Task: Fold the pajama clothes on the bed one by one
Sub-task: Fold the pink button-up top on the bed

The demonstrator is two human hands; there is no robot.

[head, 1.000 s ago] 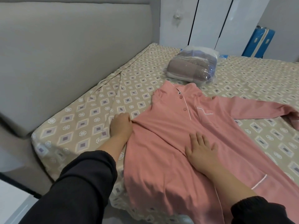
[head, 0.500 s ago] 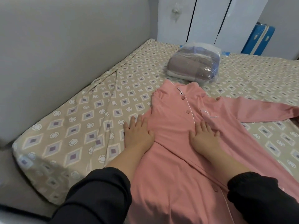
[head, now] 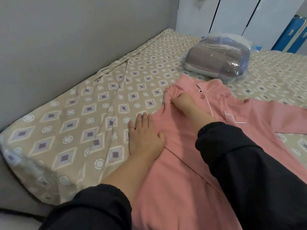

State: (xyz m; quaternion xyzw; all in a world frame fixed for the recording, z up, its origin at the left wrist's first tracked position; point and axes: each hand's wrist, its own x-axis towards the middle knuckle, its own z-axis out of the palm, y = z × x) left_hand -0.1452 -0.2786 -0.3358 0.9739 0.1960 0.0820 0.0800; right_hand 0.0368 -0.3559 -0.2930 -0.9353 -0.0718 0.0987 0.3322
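Pink pajama top (head: 179, 171) lies flat on patterned sheet (head: 79, 127), collar far, just short of bagged bundle (head: 217, 60). Left hand (head: 146, 135) flat on its left edge, fingers straight, slightly spread, tips over onto sheet. Right hand (head: 184, 103) pinches bunched shoulder fabric. Bare sheet runs left to grey headboard (head: 66, 39).

Two arms in black sleeves
Both sleeves (head: 249, 171) are loose dark fabric, gathered into elastic cuffs above bare wrists.
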